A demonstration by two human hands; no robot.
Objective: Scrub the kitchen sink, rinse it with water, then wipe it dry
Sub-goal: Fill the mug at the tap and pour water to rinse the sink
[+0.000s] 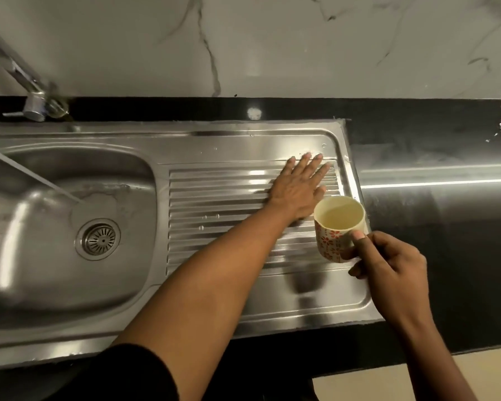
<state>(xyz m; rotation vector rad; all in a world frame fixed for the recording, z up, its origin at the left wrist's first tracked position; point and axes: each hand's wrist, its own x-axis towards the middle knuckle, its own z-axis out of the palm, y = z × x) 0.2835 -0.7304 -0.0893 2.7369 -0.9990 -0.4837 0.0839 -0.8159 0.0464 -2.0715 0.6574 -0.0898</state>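
Stainless steel kitchen sink (156,140), bowl (41,256) left, ribbed drainboard (223,198) right with droplets; white red-flowered cup (334,241) holding water above the drainboard's near right part

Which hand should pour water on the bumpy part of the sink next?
Probably the right hand. It holds the cup, which seems to have water in it, above the sink's ridged part. The left hand lies flat on the ridges, holding nothing.
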